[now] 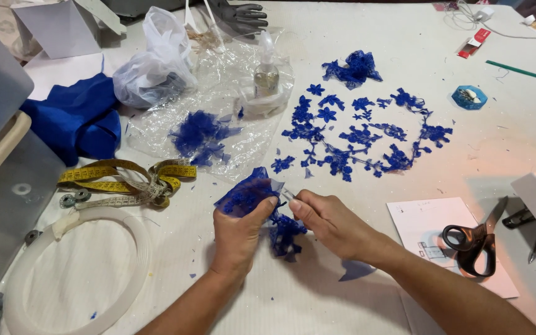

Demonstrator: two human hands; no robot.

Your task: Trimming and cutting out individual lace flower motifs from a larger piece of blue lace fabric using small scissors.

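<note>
In the head view, the left hand [238,231] pinches a piece of blue lace [247,193] just above the worktop [317,298]. The right hand [330,222] is closed on a small thin tool whose tip touches the lace's right edge. More lace hangs between both hands.

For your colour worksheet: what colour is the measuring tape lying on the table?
Yellow; the measuring tape shows best in the head view.

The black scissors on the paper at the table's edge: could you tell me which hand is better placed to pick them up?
Probably the right hand: the black scissors lie on its side, on the white paper. The left hand is farther away and grips the blue lace piece.
</note>
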